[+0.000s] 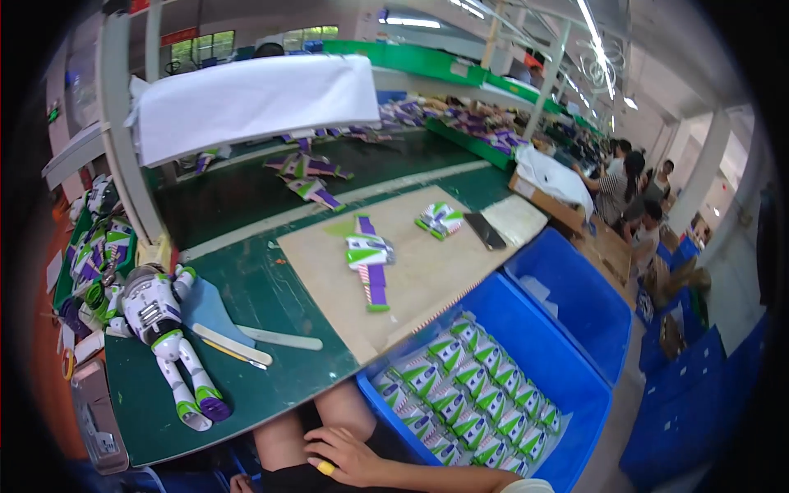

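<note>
My right hand [345, 456] rests on my thigh at the lower edge, fingers apart and holding nothing, with a yellow cap on one fingertip. A sliver of my left hand [238, 483] shows at the bottom edge; its fingers are cut off. Ahead on the green table [263, 296] lies a beige board [329, 279] carrying a white, green and purple toy wing assembly [370, 261], a smaller wing part [440, 220] and a black phone [485, 232]. A white toy space figure [168, 329] lies on the table to the left.
A blue bin [567, 394] beside my right knee holds rows of several wing parts; a second blue bin [575, 300] stands behind it. Flat sticks [246, 338] lie near the figure. More wings lie on the dark belt [308, 177]. People [625, 193] work at far right.
</note>
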Demonstrator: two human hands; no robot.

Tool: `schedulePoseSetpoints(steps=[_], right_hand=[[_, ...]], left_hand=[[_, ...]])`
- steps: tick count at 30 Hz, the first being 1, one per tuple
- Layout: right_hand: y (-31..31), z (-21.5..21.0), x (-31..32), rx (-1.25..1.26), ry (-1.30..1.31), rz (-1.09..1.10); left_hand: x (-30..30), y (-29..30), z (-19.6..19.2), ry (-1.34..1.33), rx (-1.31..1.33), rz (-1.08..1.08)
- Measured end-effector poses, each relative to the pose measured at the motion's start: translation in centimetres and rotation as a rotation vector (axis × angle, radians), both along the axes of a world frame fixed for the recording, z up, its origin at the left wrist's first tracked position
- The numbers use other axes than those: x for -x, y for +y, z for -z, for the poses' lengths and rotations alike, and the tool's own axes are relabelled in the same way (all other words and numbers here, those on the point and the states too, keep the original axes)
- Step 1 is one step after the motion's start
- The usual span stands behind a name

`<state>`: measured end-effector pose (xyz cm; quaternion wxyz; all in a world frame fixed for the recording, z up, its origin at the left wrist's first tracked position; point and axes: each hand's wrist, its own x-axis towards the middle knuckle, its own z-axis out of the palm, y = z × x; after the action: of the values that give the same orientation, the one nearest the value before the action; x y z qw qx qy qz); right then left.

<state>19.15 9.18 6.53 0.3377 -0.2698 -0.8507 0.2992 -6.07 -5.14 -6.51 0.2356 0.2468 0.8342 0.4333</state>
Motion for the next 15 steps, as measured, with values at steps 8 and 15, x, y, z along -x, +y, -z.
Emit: schedulePoseSetpoints(steps=[8, 15], right_hand=[[1.4, 0.1, -4.4, 0.012, 0.075, 0.122], [3.1, -0.9, -5.5, 0.014, 0.079, 0.111]], left_hand=[[-7.1, 5.9, -14.7, 0.048, -0.416, 0.331], [-10.8, 10.7, -35.3, -0.979, -0.683, 0.885]])
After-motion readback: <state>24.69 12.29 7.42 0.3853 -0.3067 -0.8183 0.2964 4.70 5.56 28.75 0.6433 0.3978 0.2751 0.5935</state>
